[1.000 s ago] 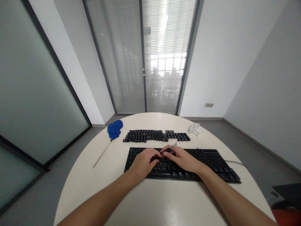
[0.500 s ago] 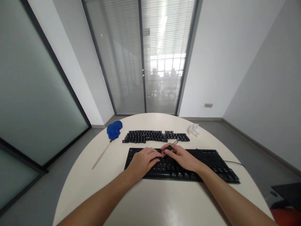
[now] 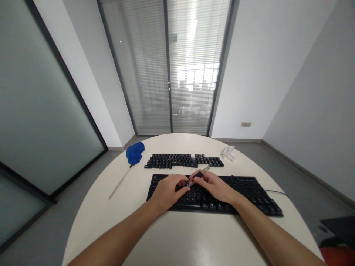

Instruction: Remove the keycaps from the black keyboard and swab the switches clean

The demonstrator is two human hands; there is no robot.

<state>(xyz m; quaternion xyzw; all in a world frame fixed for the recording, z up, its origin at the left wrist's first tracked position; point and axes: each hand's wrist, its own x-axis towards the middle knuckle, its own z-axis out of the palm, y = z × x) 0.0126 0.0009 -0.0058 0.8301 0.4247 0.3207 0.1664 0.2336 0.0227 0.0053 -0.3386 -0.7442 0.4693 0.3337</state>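
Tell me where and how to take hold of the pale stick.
Probably pinch the pale stick mid-shaft, coming from the near side and above: it lies flat and slim, its pale shaft bare and its far dark end by the blue cloth.

Two hands (image 3: 168,188) (image 3: 215,184), one keyboard (image 3: 244,194) (just one), one table (image 3: 183,236)

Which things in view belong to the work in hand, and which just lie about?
In use: keyboard; dark-handled tool, right hand; small piece, left hand; probably the loose keycaps.

Apparently lying about: blue cloth; pale stick; crumpled white wad.
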